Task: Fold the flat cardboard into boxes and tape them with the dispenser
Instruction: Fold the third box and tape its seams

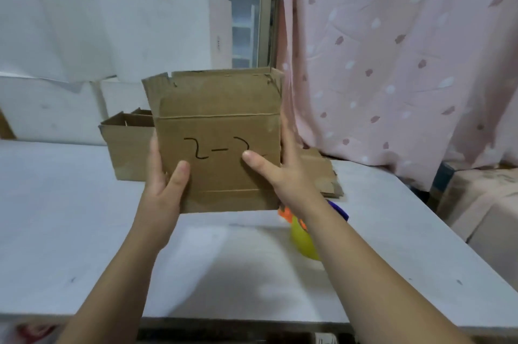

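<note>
The cardboard box (218, 141) is held up in front of me, clear of the table (84, 217), between both my hands. Its broad face is turned toward me and carries a handwritten mark in black, reading roughly "2-2". The top flaps stand upright, with ragged edges at the corners. A crease runs across the face below the flaps and another near the bottom edge.

My left hand (165, 175) grips the box at its left edge: thumb pressed flat on the near face, fingers wrapped round the side and out of sight behind. My right hand (283, 172) grips the right edge: thumb laid across the near face, its tip touching the end of the written mark, fingers extended together up the right side. How the hidden fingertips lie, I cannot tell.

The tape dispenser (304, 240), yellow with orange and blue parts, lies on the table below the box, partly hidden by my right forearm.

A second box (126, 147), open at the top, stands on the table behind and to the left of the held one. Flat cardboard (322, 172) lies on the table to the right, behind my right hand.

White blocks (84, 35) are stacked beyond the table's far edge. A pink patterned curtain (392, 63) hangs at right.
</note>
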The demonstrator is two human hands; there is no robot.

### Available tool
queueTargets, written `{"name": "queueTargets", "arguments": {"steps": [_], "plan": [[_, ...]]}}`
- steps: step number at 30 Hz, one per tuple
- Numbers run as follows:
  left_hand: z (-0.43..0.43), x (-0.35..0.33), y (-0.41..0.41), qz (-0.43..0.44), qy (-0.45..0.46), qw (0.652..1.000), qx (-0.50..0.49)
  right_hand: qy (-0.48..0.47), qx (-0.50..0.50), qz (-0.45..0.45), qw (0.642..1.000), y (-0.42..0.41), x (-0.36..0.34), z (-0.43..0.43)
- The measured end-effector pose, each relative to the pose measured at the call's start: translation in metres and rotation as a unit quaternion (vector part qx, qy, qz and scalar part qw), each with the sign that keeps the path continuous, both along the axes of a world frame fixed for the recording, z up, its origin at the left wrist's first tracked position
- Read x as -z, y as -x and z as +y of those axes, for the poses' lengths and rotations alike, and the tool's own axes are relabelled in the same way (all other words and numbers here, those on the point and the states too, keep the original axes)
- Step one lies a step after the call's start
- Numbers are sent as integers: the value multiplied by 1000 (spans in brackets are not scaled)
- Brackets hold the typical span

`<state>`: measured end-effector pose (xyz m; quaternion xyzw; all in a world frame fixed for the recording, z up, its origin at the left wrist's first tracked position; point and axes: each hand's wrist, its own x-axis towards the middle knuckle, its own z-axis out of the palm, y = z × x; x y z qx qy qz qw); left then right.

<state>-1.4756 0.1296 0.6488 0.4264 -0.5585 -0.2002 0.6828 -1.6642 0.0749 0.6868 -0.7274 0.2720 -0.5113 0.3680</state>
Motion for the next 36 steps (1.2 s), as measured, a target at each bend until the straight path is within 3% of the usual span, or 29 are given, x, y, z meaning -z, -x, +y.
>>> {"name": "queueTargets", "arguments": {"steps": [3,7,9,13,15,25,29,36], "plan": [[24,18,-12,-23,29,999,-21,-2,-46,35,998,2,26,21],[36,28,-22,62,2,998,1,-28,-54,95,994,1,50,33],[40,28,-23,95,-36,995,-7,-44,-56,85,994,-1,55,37],[43,28,-20,-12,-82,996,-37,-11,-22,41,999,-7,52,40],[42,26,-16,-25,-85,995,-50,-21,-13,27,999,-10,50,40],[39,9,-4,100,-78,992,-30,-101,-5,-45,994,-17,46,38],[42,3,-8,86,-102,991,-24,-119,10,-101,988,-22,46,44],[45,1,-5,62,-141,985,-81,-56,34,-44,997,-23,45,43]]}}
